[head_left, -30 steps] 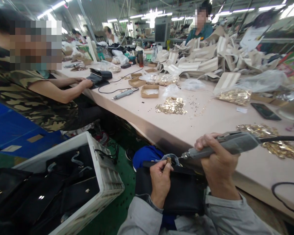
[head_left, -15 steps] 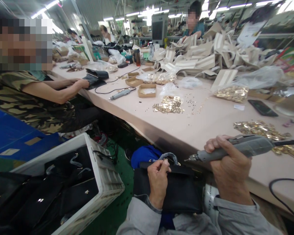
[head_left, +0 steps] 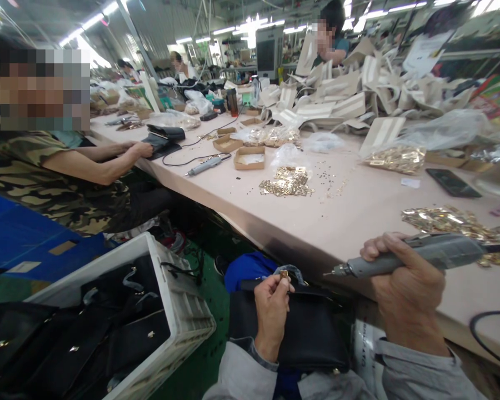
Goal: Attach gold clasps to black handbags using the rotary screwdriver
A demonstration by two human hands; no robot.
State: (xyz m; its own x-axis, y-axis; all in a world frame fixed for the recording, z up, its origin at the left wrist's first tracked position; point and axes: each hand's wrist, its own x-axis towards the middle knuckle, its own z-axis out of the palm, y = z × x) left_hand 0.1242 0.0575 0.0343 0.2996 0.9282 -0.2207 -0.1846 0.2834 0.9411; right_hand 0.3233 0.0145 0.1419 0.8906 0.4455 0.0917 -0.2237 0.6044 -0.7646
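My left hand [head_left: 272,308] pinches a small gold metal fitting [head_left: 284,274] at the top edge of a black leather bag [head_left: 308,333] that rests on my lap. My right hand [head_left: 408,294] is wrapped round a grey electric screwdriver [head_left: 420,256], held level with its tip pointing left, a short way to the right of the fitting and apart from it. The tool's black cord [head_left: 489,328] trails off to the right over the table.
A long pale worktable [head_left: 350,205] carries heaps of gold fittings [head_left: 289,183], small cardboard trays [head_left: 250,157], another screwdriver [head_left: 206,165], a phone [head_left: 452,182] and piles of cream bags [head_left: 350,100]. A white crate [head_left: 166,311] of black bags stands on the left. A co-worker in camouflage [head_left: 54,166] sits left.
My right hand has drawn the screwdriver to the right, away from the fitting that its tip touched a second ago. My left hand stays on the fitting.
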